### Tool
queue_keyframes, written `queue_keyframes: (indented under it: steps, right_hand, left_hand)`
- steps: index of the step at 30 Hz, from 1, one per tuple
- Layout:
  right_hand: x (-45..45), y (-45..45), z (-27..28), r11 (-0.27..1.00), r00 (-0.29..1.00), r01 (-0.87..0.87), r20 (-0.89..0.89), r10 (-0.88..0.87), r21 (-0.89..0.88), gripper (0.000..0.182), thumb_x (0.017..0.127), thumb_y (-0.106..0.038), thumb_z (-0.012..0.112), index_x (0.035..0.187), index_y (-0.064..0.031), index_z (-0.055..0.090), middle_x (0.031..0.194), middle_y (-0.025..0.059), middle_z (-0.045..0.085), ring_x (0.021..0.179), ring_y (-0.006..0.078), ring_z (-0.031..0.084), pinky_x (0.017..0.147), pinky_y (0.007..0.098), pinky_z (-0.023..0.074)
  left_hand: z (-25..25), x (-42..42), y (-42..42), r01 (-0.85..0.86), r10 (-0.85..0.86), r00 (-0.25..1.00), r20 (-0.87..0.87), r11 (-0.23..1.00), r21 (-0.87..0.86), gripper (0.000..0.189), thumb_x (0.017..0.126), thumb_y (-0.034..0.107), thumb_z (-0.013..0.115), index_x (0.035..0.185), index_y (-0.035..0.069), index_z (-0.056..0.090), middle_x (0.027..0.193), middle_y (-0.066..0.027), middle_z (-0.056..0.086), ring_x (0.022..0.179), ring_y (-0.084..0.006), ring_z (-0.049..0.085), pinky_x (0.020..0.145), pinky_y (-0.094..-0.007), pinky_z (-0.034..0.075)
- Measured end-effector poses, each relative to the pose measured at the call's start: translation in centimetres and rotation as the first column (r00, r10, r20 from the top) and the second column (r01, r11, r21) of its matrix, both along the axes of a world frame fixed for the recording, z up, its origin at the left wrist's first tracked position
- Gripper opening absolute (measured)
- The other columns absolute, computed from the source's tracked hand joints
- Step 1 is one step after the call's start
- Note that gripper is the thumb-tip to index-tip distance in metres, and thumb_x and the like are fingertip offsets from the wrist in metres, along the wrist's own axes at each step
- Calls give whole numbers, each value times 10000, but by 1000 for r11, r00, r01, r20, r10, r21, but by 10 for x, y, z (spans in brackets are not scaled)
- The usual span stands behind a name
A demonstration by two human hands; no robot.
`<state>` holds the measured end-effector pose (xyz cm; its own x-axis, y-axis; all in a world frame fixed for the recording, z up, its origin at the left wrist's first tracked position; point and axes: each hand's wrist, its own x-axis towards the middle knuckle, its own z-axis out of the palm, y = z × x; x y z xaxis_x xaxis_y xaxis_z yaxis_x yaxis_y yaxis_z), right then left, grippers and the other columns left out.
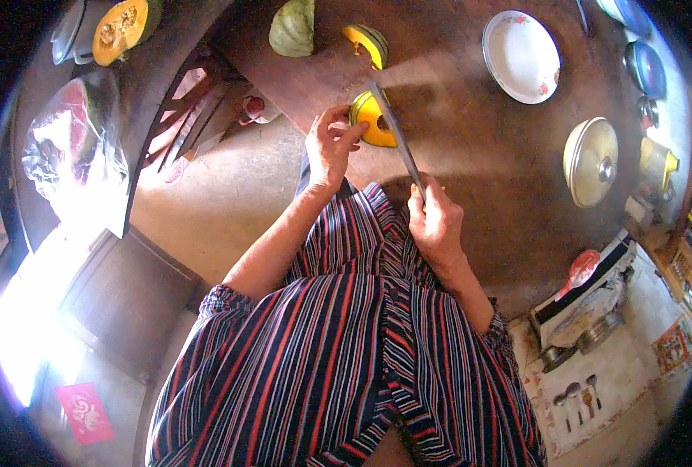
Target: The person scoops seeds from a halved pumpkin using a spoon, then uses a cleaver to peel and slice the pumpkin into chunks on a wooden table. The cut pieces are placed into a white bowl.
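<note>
Between the fingers of my left hand [335, 143] is a pumpkin piece [371, 119] with yellow flesh and a thin green rind, resting on the brown wooden table [439, 140]. My right hand [437, 217] grips a long knife [397, 133] by its handle. The blade slants up and away across the right side of the piece; whether it has entered the flesh cannot be told. A curved pumpkin slice [371, 44] lies just beyond. Farther off, to the left, sits a larger green-skinned pumpkin chunk [293, 30].
A white enamel basin [522, 57] with floral marks stands right of the pumpkin, and a lidded pot [591, 162] nearer on that side. On the left surface are a halved pumpkin [121, 29] and a plastic-wrapped watermelon [74, 131]. A stove area [585, 315] lies at lower right.
</note>
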<state>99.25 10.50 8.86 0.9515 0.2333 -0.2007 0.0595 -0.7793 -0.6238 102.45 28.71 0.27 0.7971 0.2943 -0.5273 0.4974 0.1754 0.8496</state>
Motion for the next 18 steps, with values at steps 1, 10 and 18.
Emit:
queue_keyframes:
  steps: [1, 10, 18]
  right_hand:
    - [0, 0, 0, 1000, 1000, 1, -26, -2, -13, 188, 827, -126, 536, 996, -48, 509, 730, 181, 605, 593, 361, 597, 519, 454, 478]
    - [13, 7, 3, 991, 984, -63, -175, 42, -118, 178, 820, -131, 532, 957, -32, 476, 762, 195, 594, 618, 391, 592, 542, 484, 472]
    - [22, 14, 13, 985, 979, -80, -195, 50, -150, 179, 825, -141, 514, 964, -37, 471, 718, 204, 588, 581, 393, 587, 549, 512, 473]
  left_hand:
    - [1, 0, 0, 1, -1, 1000, -10, 1000, -3, 405, 763, 110, 704, 1128, 21, 549, 949, -66, 585, 700, -153, 617, 577, -251, 549]
    - [6, 3, 2, -54, 50, 997, -58, 995, -79, 327, 738, 53, 708, 1038, -6, 591, 880, -77, 605, 659, -123, 607, 540, -233, 538]
    - [3, 8, 14, 26, -33, 995, -92, 997, -74, 298, 718, 45, 721, 982, -18, 598, 924, -79, 601, 679, -140, 616, 526, -239, 539]
